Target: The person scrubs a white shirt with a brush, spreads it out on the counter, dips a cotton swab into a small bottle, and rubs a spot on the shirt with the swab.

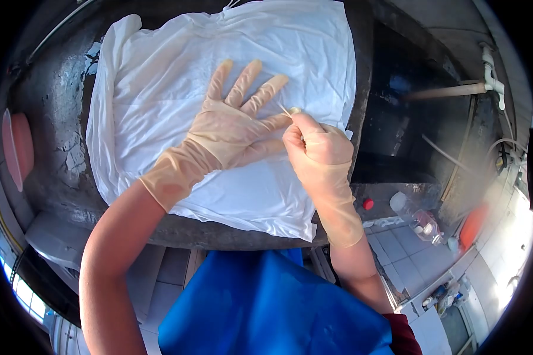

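Observation:
Both hands wear thin, cream-coloured gloves that reach past the wrists. My left hand [228, 127] is spread above the white cloth [172, 77], palm down, fingers apart. Just to its right, my right hand [319, 139] is closed, thumb and fingers pinching the fingertip of the left glove near the left index finger. A thin, pale tip of glove material [284, 110] sticks out at the pinch. The wrinkled white cloth covers much of the dark counter [65, 136].
A dark basin [396, 118] lies right of the cloth, with a white tap [492, 80] beyond it. A pink bowl [19, 148] is at the far left. A red cap [368, 204] and a clear plastic bottle [417, 218] are at the lower right. A blue apron [266, 302] is below.

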`<state>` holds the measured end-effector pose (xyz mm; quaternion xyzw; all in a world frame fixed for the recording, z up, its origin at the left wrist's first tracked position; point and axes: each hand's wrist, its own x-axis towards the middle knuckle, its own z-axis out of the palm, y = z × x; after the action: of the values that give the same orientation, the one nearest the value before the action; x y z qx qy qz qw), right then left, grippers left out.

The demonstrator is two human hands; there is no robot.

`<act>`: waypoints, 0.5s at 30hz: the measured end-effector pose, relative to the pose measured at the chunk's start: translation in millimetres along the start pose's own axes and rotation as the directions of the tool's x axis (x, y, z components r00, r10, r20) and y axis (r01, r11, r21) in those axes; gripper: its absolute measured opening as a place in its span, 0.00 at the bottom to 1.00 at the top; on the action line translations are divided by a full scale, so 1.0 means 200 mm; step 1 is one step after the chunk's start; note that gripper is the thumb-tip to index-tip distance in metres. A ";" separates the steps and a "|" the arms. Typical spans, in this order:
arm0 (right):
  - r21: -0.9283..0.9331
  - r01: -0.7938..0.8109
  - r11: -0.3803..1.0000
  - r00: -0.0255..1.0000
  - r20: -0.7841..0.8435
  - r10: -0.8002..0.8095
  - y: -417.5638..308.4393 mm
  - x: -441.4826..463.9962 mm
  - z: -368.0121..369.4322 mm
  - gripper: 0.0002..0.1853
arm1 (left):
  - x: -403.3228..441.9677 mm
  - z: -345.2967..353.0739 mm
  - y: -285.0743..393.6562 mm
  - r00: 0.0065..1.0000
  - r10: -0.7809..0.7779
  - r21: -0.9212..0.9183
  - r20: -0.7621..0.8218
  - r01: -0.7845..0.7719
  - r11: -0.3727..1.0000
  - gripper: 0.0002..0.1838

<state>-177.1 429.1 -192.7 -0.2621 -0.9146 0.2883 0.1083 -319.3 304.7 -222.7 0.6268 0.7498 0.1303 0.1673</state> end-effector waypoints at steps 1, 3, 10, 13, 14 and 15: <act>-0.001 0.001 1.000 1.000 0.001 -0.001 -0.01 0.01 0.00 0.08 | 0.00 0.00 0.00 1.000 0.004 -0.005 0.009 -0.004 1.000 0.28; 0.002 -0.018 1.000 1.000 0.006 0.018 -0.02 0.02 -0.01 0.08 | 0.00 0.00 0.00 1.000 -0.001 0.003 0.016 0.001 1.000 0.28; -0.002 -0.006 1.000 1.000 0.017 0.007 -0.02 0.03 -0.03 0.09 | 0.00 -0.01 0.00 0.999 -0.006 -0.001 0.038 0.006 1.000 0.28; -0.048 0.051 0.998 0.998 0.033 -0.050 -0.03 0.04 -0.01 0.07 | 0.00 -0.02 0.00 0.998 -0.012 0.001 0.055 0.012 1.000 0.29; -0.029 0.015 0.999 0.999 0.029 -0.014 -0.02 0.03 -0.02 0.06 | 0.00 -0.02 0.00 0.998 -0.013 0.002 0.055 0.012 1.000 0.29; -0.011 -0.021 1.000 0.999 0.027 0.021 -0.02 0.02 -0.02 0.06 | 0.00 -0.02 0.00 0.999 -0.008 -0.001 0.047 0.008 1.000 0.29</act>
<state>-181.0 431.1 -186.3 -0.2685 -0.9147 0.2880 0.0915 -320.4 304.5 -219.7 0.6266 0.7480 0.1155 0.1857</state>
